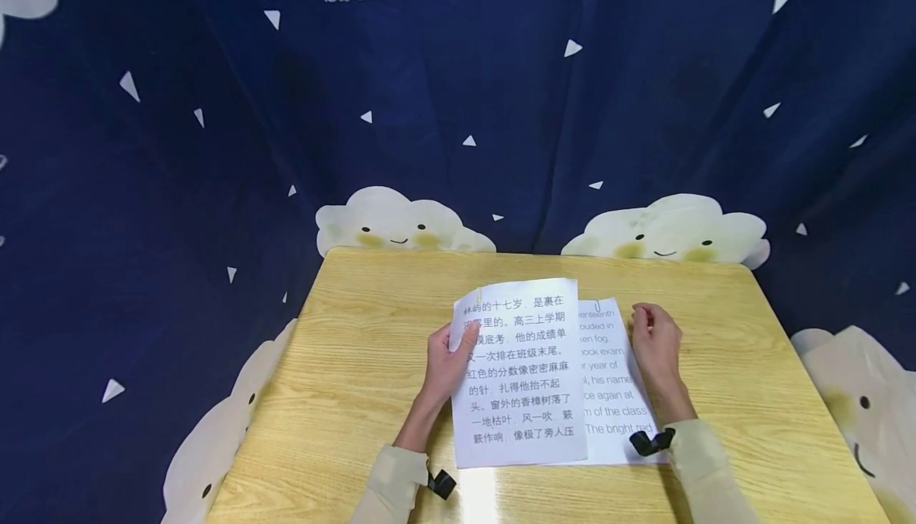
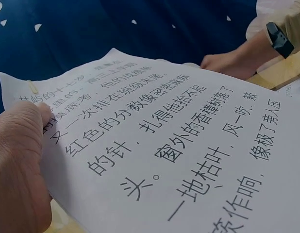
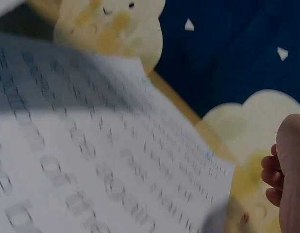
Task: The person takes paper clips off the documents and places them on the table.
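1. The left hand point(image 1: 447, 365) pinches the left edge of the Chinese-text sheet point(image 1: 518, 377), thumb curled over the printed face near the upper left corner and the other fingers hidden behind the paper.
2. This sheet stretches rightward from the left fingers. Its long axis runs from the near table edge to the far side, with the top of the text pointing away from the person. Its upper left corner, just beyond the thumb, curls up off the table.
3. A yellow paper clip point(image 2: 32, 87) sits on the sheet's top edge, just past the left thumb.
4. The English-text sheet point(image 1: 608, 381) lies flat, partly under the Chinese one, with the same far-pointing long axis. Its right edge lies under the right hand point(image 1: 654, 341).
5. The right hand rests at that sheet's upper right edge, fingers loosely curled together; they clamp nothing that I can make out.
6. Both sheets lie on the wooden table point(image 1: 358, 365), beyond which hangs a dark blue cloud-print curtain point(image 1: 501, 110).
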Demonstrator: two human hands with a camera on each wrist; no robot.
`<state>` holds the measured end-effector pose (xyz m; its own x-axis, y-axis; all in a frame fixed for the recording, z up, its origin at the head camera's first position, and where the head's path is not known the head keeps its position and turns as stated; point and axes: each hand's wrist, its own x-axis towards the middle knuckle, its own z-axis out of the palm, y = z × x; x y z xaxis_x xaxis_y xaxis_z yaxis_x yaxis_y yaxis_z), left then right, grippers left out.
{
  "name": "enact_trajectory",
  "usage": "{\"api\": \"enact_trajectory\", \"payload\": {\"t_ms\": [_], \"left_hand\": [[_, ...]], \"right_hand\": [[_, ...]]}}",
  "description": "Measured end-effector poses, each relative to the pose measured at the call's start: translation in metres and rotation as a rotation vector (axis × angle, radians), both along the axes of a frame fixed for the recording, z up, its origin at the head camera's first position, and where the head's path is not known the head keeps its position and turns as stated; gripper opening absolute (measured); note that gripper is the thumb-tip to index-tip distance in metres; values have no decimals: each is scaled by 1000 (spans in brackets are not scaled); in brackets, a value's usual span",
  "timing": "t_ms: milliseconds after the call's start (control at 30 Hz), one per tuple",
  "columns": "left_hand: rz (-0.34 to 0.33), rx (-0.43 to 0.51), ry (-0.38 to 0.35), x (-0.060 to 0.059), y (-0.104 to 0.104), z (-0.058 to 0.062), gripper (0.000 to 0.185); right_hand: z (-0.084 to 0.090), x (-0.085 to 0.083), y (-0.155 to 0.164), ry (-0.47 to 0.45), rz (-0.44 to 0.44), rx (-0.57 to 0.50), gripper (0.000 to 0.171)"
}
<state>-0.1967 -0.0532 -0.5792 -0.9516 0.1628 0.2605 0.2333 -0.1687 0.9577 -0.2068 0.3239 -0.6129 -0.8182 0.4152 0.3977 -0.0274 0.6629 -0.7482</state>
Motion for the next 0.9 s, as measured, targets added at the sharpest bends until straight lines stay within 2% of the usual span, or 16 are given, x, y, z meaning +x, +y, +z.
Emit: {"api": "enact_trajectory", "payload": {"t_ms": [300, 467, 600, 800, 900], "left_hand": [[-5, -18, -59, 0, 4, 1, 34], [-20, -31, -79, 2, 6, 2, 38], [-42, -32, -85, 3, 7, 1, 40], [-80, -21, -81, 5, 9, 2, 42], [-101, -18, -81, 6, 9, 3, 42]], "right_hand": [[35, 2, -31, 104, 88, -74, 20], [60, 3, -53, 153, 210, -127, 24], [77, 4, -67, 154, 301, -154, 30], [92, 4, -81, 116, 338, -110, 30], [100, 7, -88, 123, 385, -123, 27]]}}
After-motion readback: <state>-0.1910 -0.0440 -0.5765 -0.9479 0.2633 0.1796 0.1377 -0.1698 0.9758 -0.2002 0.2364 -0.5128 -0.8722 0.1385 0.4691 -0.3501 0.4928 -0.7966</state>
